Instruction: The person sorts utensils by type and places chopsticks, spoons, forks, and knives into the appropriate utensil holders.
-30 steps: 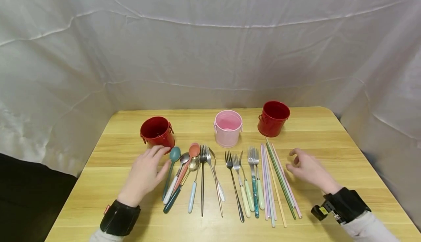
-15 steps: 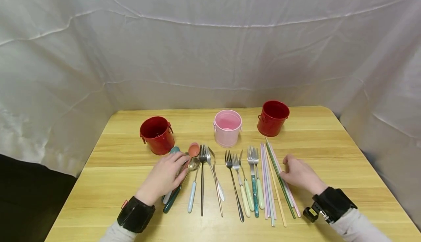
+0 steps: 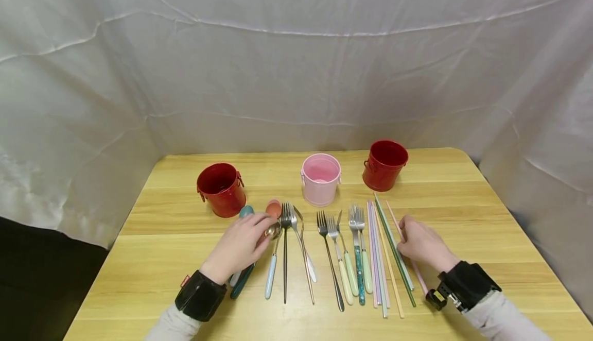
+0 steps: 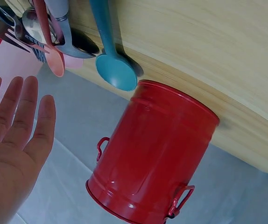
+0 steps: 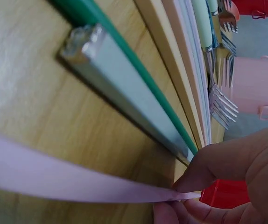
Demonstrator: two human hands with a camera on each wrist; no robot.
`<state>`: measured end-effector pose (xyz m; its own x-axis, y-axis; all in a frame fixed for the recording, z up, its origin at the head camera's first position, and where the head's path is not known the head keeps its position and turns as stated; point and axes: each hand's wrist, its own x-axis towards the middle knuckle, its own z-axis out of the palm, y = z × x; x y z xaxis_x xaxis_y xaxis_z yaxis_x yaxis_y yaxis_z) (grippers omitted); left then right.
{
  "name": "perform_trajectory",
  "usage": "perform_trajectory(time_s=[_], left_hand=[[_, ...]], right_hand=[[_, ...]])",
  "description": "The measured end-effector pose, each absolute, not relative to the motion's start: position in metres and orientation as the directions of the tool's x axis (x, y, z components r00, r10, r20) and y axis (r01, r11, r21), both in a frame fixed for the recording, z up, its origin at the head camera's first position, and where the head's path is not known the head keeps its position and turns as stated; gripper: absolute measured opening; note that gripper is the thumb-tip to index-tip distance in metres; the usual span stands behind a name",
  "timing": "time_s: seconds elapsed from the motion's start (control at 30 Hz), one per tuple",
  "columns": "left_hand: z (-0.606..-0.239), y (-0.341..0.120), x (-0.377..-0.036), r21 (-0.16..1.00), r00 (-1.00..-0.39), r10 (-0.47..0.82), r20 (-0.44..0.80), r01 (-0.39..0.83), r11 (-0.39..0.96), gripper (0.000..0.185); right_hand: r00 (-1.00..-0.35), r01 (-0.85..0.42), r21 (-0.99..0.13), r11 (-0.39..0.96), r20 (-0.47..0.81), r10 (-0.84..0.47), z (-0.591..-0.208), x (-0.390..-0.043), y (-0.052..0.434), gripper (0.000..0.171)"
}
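Head view: right hand (image 3: 423, 245) pinches the pink chopstick (image 3: 419, 279), whose long axis runs toward and away from the person, outside the green one (image 3: 394, 251). Left hand (image 3: 241, 245), fingers straight, rests over the spoons (image 3: 273, 208).

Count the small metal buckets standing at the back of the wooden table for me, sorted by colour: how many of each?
red metal buckets: 2
pink metal bucket: 1
Total: 3
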<state>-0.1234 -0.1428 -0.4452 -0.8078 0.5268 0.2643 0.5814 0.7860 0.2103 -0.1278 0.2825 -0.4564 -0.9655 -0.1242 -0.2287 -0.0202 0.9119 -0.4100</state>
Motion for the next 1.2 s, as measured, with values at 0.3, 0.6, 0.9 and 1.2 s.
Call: perform_trajectory(time_s=[0.3,0.6,0.9,1.2], left_hand=[[-0.446,-0.143,-0.126,0.206,-0.808,0.527,0.262,0.581,0.788,0.035],[-0.449,-0.136,-0.142,0.297,-0.817,0.482,0.315,0.567,0.768,0.028],[-0.438,-0.116,-0.166,0.43,-0.892,0.381,0.243,0.451,0.782,0.041],[-0.43,-0.093,-0.188,0.543,-0.936,0.304,0.178,0.351,0.763,0.068]], right_hand=[[-0.971,-0.04,-0.349,0.936,-0.207,-0.119,-0.454,-0.128,0.287,0.034],[-0.975,-0.068,-0.311,0.948,-0.179,-0.129,-0.449,-0.122,0.291,0.026],[-0.981,-0.162,-0.432,0.887,-0.024,-0.191,-0.427,-0.127,0.291,0.033],[-0.957,-0.28,-0.449,0.849,0.198,-0.21,-0.408,-0.145,0.282,0.031]])
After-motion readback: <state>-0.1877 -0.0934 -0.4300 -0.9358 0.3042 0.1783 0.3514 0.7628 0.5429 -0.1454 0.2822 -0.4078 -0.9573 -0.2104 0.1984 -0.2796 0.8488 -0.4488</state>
